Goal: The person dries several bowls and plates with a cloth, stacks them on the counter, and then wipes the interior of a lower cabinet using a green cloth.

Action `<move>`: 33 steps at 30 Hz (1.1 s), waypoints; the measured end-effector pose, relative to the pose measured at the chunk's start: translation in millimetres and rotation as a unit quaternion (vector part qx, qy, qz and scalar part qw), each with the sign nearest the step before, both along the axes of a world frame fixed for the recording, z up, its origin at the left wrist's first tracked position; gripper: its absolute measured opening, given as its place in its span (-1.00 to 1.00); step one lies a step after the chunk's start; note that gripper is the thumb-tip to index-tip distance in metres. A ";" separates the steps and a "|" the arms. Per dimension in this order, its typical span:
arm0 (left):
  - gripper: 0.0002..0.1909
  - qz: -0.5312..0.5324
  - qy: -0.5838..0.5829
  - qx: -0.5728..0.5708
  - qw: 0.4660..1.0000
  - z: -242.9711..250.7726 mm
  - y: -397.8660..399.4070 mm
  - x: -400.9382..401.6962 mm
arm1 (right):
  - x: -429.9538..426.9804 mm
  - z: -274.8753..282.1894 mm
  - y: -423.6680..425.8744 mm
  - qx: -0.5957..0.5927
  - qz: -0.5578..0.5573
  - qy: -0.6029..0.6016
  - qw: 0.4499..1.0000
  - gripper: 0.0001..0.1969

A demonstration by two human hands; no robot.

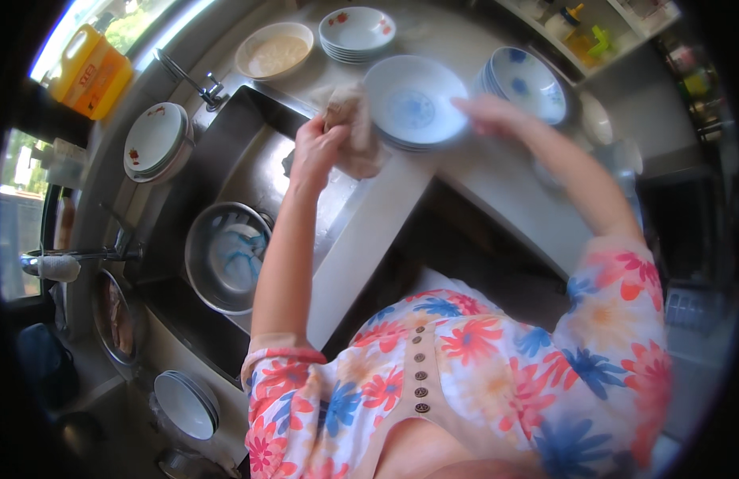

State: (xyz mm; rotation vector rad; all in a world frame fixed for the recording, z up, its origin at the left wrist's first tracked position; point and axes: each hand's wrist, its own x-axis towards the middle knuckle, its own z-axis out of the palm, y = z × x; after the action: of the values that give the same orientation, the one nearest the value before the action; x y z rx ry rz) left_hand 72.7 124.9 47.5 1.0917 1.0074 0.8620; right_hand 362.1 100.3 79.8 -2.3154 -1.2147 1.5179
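My left hand (317, 148) grips a beige cloth (354, 135), which hangs over the corner edge of the counter beside the sink. Just right of the cloth, a stack of white dishes with a pale blue centre pattern (416, 102) rests on the counter. My right hand (486, 115), somewhat blurred, is at the right rim of this stack; whether its fingers hold the rim I cannot tell. Behind the right hand stands a stack of bowls with dark blue flowers (528, 84), tilted on the counter.
The dark sink (226, 161) holds a steel basin (229, 257) with a wet cloth inside. Red-flowered dishes (357, 30) and a bowl of cloudy liquid (275, 52) stand behind. More dishes (154, 141), a faucet (211, 93) and a yellow jug (93, 75) are at the left.
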 end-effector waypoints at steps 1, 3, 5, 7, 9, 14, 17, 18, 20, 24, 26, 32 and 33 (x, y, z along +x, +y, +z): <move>-0.73 0.009 -0.024 -0.017 1.000 -3.2 -10.0 -15.7 | 0.3 -6.6 -11.5 0.021 -0.030 0.053 0.998 -0.53; -0.71 0.050 -0.078 -0.083 0.992 -8.5 -41.8 -47.3 | -10.9 -7.8 -43.7 -0.034 -0.094 0.176 0.979 -0.52; -0.72 0.065 -0.105 -0.119 0.985 -23.7 -80.9 -76.5 | -32.8 -13.6 -75.3 -0.068 -0.057 0.255 0.963 -0.59; -0.74 0.110 -0.108 -0.176 0.972 -21.5 -112.6 -109.5 | -96.2 -22.3 -74.9 -0.072 0.053 0.273 0.958 -0.66; -0.74 0.129 -0.130 -0.199 0.963 -1.1 -156.4 -130.4 | -159.5 17.7 -69.2 -0.075 0.143 0.259 0.952 -0.71; -0.69 0.098 -0.140 -0.128 0.977 -33.8 -207.2 -123.0 | -230.2 -21.1 -81.5 0.039 0.149 0.290 0.944 -0.56; -0.67 0.117 -0.084 -0.047 0.989 -26.5 -208.8 -122.3 | -252.3 -10.9 -113.5 0.102 0.180 0.329 0.921 -0.50; -0.65 0.090 -0.066 -0.009 0.994 -18.0 -212.4 -121.9 | -254.8 -8.3 -127.0 0.083 0.182 0.345 0.917 -0.53; -0.54 -0.003 -0.016 0.012 1.000 -6.8 -220.1 -133.3 | -263.6 -20.2 -140.7 0.123 0.197 0.397 0.888 -0.62; -0.75 0.133 0.101 0.022 0.986 23.1 -200.1 -202.9 | -262.4 -38.6 -143.1 0.060 0.098 0.415 0.903 -0.77; -0.83 0.326 0.339 0.097 0.877 13.9 -187.1 -261.9 | -259.7 -43.9 -146.4 0.017 0.067 0.441 0.895 -0.79; -0.52 0.201 0.524 -0.176 0.809 -12.5 -186.2 -342.3 | -247.0 -42.2 -155.5 -0.041 0.057 0.411 0.909 -0.71; -0.52 0.202 0.522 -0.178 0.809 -20.1 -189.4 -346.9 | -241.8 -45.4 -158.9 -0.041 0.068 0.390 0.917 -0.71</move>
State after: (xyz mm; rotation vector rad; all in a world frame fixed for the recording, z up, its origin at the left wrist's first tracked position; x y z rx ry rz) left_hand -274.2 -64.5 27.4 1.0099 2.2892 0.2885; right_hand 120.4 -58.7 34.4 -1.3845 -1.0844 2.2440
